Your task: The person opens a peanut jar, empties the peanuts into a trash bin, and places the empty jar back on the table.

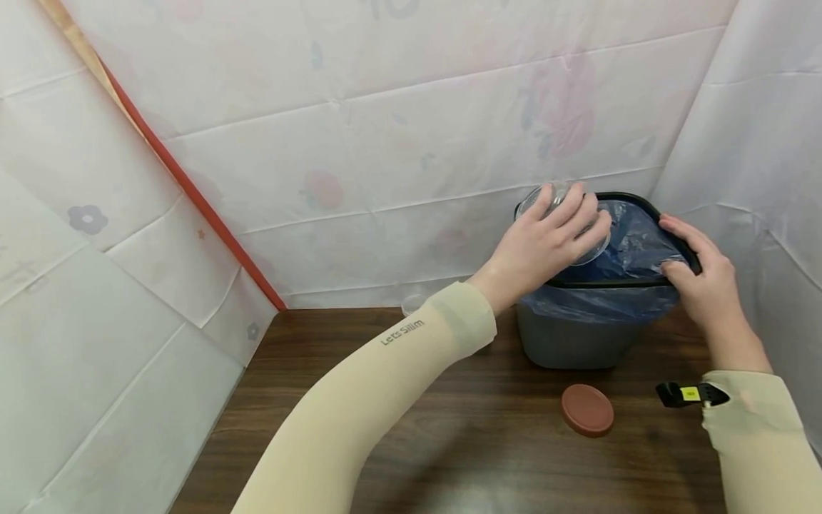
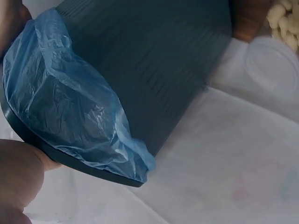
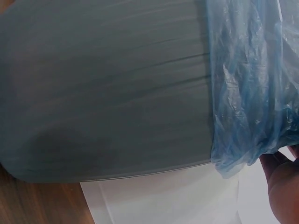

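Note:
At the back right stands a grey trash bin (image 1: 568,335) with a black rim, lined with a blue plastic bag (image 1: 642,246). My left hand (image 1: 546,239) grips a clear round container (image 1: 596,246) from above, over the left part of the bin's mouth. Fingers cover most of that container, and its contents cannot be made out. On the opposite side, my right hand (image 1: 709,285) holds the rim, thumb inside and fingers outside. The bag's edge folds down over the bin's outer wall, as the right wrist view shows too.
A reddish-brown round lid (image 1: 587,410) lies on the wooden table before the bin. Behind my left forearm sits a clear round item (image 1: 413,305), partly hidden. Pale lumpy pieces (image 2: 283,23) appear at the left wrist view's corner. White sheeting (image 1: 411,164) encloses the table's back and sides.

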`<control>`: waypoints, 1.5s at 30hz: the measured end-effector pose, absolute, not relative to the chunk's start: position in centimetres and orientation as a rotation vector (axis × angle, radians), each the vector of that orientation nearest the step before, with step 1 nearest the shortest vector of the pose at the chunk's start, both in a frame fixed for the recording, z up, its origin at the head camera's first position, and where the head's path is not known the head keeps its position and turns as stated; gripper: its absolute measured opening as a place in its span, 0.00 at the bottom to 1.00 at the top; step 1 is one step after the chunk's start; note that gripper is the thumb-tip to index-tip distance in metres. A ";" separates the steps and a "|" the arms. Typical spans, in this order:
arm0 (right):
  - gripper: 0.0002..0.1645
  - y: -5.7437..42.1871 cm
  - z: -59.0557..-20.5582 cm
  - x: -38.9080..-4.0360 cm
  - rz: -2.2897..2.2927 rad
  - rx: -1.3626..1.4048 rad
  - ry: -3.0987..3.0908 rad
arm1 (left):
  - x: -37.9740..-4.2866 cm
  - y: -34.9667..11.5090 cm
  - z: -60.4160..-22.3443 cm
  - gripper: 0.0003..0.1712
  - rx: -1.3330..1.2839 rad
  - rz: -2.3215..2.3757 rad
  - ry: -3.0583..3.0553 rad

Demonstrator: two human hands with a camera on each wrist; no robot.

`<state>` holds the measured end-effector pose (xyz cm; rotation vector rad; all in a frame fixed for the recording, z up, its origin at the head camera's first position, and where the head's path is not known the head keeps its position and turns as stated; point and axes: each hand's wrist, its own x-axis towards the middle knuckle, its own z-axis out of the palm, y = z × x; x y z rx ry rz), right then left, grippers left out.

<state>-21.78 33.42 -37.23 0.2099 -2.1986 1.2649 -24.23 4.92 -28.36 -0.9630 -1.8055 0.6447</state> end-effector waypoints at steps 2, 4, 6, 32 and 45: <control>0.38 33.5 -37.3 -21.8 1.266 0.206 -2.200 | -24.3 4.8 -28.6 0.31 -0.924 0.578 -1.835; 0.38 33.5 -37.3 -21.8 1.268 0.206 -2.200 | -24.3 4.7 -28.7 0.30 -0.887 0.514 -1.885; 0.38 33.5 -37.3 -22.0 1.262 0.208 -2.203 | -24.2 4.5 -28.7 0.29 -0.852 0.454 -1.942; 0.38 34.4 -37.2 -22.4 1.239 0.213 -2.230 | -24.4 -4.8 -28.7 0.59 -0.606 -0.817 -2.281; 0.38 34.4 -37.2 -22.5 1.229 0.219 -2.239 | -21.2 -13.8 -33.0 0.56 -0.442 -1.152 -2.211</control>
